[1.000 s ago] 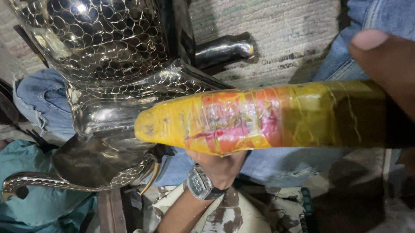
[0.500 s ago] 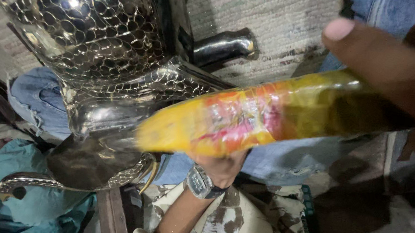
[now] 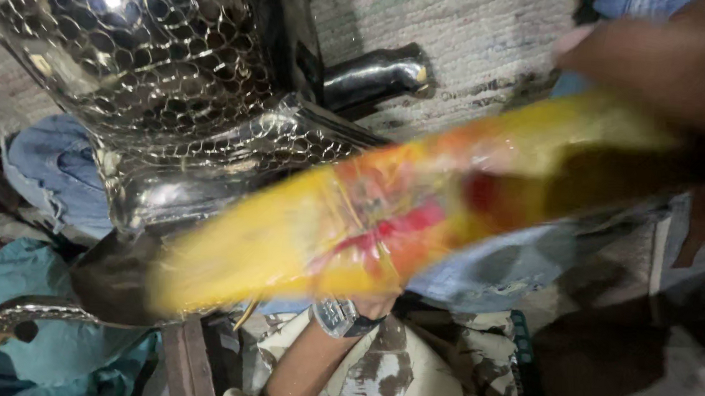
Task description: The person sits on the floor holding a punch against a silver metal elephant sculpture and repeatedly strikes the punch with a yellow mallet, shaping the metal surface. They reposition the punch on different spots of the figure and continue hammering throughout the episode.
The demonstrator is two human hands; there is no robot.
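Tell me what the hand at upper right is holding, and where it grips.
The right hand holds a yellow plastic-wrapped roll by its upper right end; motion blur hides the finger placement.

Your right hand (image 3: 681,73) grips a yellow roll (image 3: 384,217) wrapped in glossy, wrinkled plastic film. Beyond its far end stands a mirror-polished metal vessel (image 3: 155,48) with a hammered scale pattern. Under the grip lies matt blue denim (image 3: 498,268); behind it, rough woven matting (image 3: 467,23).
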